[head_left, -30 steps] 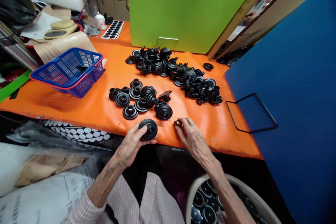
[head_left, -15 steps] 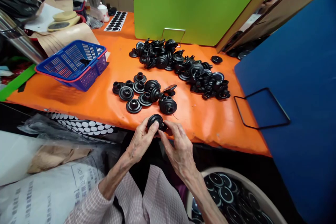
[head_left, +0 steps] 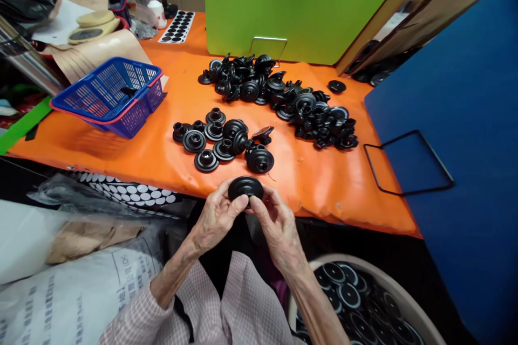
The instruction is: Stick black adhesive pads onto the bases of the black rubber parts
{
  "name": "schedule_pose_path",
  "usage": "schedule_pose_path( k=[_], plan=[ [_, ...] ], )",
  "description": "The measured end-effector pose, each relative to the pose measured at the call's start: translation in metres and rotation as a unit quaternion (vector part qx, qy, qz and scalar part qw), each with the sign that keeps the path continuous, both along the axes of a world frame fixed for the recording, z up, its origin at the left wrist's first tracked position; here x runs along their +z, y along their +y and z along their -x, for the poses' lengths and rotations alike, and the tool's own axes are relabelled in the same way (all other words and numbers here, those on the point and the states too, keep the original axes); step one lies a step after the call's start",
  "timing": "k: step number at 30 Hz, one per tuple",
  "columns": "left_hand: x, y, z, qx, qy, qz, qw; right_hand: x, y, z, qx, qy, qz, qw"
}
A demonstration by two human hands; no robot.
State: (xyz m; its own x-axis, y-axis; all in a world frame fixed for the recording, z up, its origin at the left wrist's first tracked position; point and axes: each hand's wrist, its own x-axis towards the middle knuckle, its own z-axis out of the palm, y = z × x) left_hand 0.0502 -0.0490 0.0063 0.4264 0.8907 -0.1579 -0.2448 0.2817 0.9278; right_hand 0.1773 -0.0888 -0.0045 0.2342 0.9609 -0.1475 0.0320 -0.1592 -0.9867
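Head view: 1 orange-covered table (head_left: 324, 186) across the middle, 2 bare hands at its near edge.
Blue basket (head_left: 131, 120): far left on the table, a small dark item inside.
Collared black discs (head_left: 224, 149): a loose group just beyond the hands, several collar-up.
Left hand (head_left: 214, 218): grasping the held disc's left side, thumb on its near edge.
Ridged black disc (head_left: 245, 187): between the hands, by the table's near edge; its wider span runs left to right, face tilted up. Neither hand is nearer; both touch it.
Right hand (head_left: 277, 221): gripping the right side, thumb beside the other; whether its fingers hold a second part underneath, I cannot tell.
Black parts heap (head_left: 279, 98): farther back, trailing right.
Beige tub (head_left: 343, 257): lower right, holding ringed discs.
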Motion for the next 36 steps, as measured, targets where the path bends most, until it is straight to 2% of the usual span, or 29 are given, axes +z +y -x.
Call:
schedule_pose_path(
  k=[4, 7, 12, 14, 16, 18, 21, 25, 28, 30, 32, 34, 35, 36],
  plan=[
    [0.000, 0.001, -0.003, 0.019, 0.036, -0.028, 0.999, -0.004, 0.003, 0.004, -0.024, -0.006, 0.001, 1.000],
    [0.008, 0.016, -0.007, 0.001, 0.042, -0.045, 0.998, 0.001, 0.018, -0.001, -0.016, 0.000, -0.015, 1.000],
    [0.029, 0.064, -0.016, -0.010, 0.048, -0.099, 0.994, 0.028, 0.060, -0.017, 0.014, -0.031, -0.077, 0.996],
    [0.034, 0.088, -0.015, 0.000, 0.054, -0.093, 0.994, 0.036, 0.081, -0.029, 0.042, -0.105, -0.087, 0.990],
    [0.036, 0.111, -0.010, 0.023, 0.096, -0.105, 0.990, 0.039, 0.108, -0.047, 0.042, -0.204, -0.086, 0.974],
    [0.036, 0.130, -0.001, 0.057, 0.188, -0.145, 0.970, 0.038, 0.141, -0.069, 0.005, -0.275, -0.079, 0.958],
    [0.032, 0.147, 0.008, 0.097, 0.339, -0.211, 0.912, 0.031, 0.195, -0.099, -0.061, -0.325, -0.075, 0.941],
    [0.020, 0.156, 0.008, 0.124, 0.439, -0.301, 0.838, 0.016, 0.245, -0.116, -0.073, -0.365, -0.056, 0.927],
    [0.009, 0.161, 0.008, 0.135, 0.501, -0.352, 0.779, 0.008, 0.256, -0.117, -0.071, -0.382, -0.047, 0.920],
    [0.007, 0.162, 0.010, 0.148, 0.517, -0.364, 0.760, 0.007, 0.256, -0.119, -0.074, -0.381, -0.051, 0.920],
    [0.011, 0.158, 0.012, 0.183, 0.511, -0.372, 0.753, 0.012, 0.251, -0.124, -0.081, -0.365, -0.056, 0.926],
    [0.021, 0.148, 0.012, 0.222, 0.476, -0.377, 0.763, 0.020, 0.240, -0.131, -0.087, -0.334, -0.059, 0.937],
    [0.027, 0.141, 0.010, 0.227, 0.447, -0.368, 0.783, 0.024, 0.231, -0.133, -0.086, -0.312, -0.058, 0.944],
    [0.033, 0.132, 0.006, 0.213, 0.412, -0.344, 0.817, 0.029, 0.218, -0.134, -0.080, -0.288, -0.057, 0.953]
  ],
)
